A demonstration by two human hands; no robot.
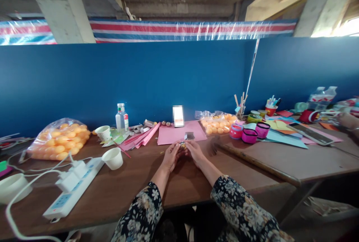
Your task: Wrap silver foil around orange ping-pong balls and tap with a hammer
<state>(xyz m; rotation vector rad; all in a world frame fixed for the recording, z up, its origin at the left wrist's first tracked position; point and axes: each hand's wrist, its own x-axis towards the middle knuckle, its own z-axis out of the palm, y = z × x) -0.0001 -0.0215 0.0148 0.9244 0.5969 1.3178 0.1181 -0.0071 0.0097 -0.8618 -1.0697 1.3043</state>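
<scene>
My left hand [171, 157] and my right hand [195, 152] meet over the front edge of a pink paper sheet [165, 136]. Between their fingertips is a small shiny gold-and-silver object [183, 145], which both hands pinch. Fingers cover much of it, so its kind does not show. Just beyond the fingers lies a small dark grey piece [189, 135] on the pink sheet. Two small shiny round things [166, 123] rest at the sheet's far left corner. A blurred-out white upright card or screen [178, 116] stands at the back of the sheet.
Bags of orange balls stand left [60, 141] and right [220, 122]. A power strip [74, 188], paper cup [112, 158] and folded pink strips [143, 137] lie leftward. Rightward are pink-and-black rings [249, 135], coloured papers, a phone [311, 134] and a wooden stick [258, 165].
</scene>
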